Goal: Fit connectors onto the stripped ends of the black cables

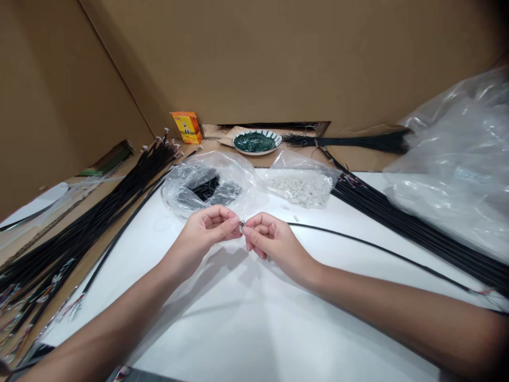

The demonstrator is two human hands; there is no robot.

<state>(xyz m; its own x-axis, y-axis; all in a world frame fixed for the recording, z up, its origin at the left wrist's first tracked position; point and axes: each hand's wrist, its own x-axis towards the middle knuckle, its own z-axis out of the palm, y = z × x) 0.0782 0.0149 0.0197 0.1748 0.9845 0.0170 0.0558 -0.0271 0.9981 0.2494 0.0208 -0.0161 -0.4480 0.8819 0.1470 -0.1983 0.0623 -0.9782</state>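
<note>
My left hand (210, 229) and my right hand (270, 240) meet above the white work surface (222, 329). Between their fingertips is a tiny metal wire connector (242, 224), partly hidden by my fingers. A thin black cable (377, 247) runs from my right hand to the right, and its far end shows coloured wires. My left fingers pinch the connector, while my right fingers hold the cable's end. Just beyond my left hand lies a clear bag of black parts (207, 185).
A clear bag of small white parts (298, 187) lies beyond my hands. Bundles of black cables lie at left (99, 228) and right (417, 233). Further back are a plate of green material (254, 142) and a yellow-orange box (185, 127). A large plastic bag (457, 170) fills the right, with cardboard walls behind.
</note>
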